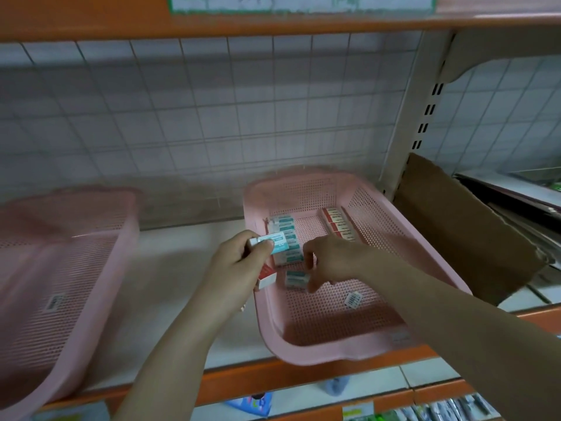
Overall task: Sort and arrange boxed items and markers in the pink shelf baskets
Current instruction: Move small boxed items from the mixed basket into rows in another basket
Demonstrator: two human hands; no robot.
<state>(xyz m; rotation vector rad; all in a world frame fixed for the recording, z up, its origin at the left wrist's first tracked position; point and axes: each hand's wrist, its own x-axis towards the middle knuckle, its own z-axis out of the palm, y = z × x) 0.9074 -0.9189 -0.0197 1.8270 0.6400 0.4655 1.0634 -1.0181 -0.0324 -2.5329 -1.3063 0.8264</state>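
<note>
2 small cardboard boxes sit in the left hand (239,262): a teal-and-white box (274,242) pinched under the thumb and a red-and-white box (267,276) lower in the curled fingers, over the left rim of the right pink perforated plastic basket (425,247). Right hand (331,261) reaches into that basket, fingertips pinching a loose teal-and-white box (296,278) on its floor. Behind, a teal box row (287,235) and red box row (338,223) lie apart. Another pink basket (60,268) stands left on the white shelf (182,268).
</note>
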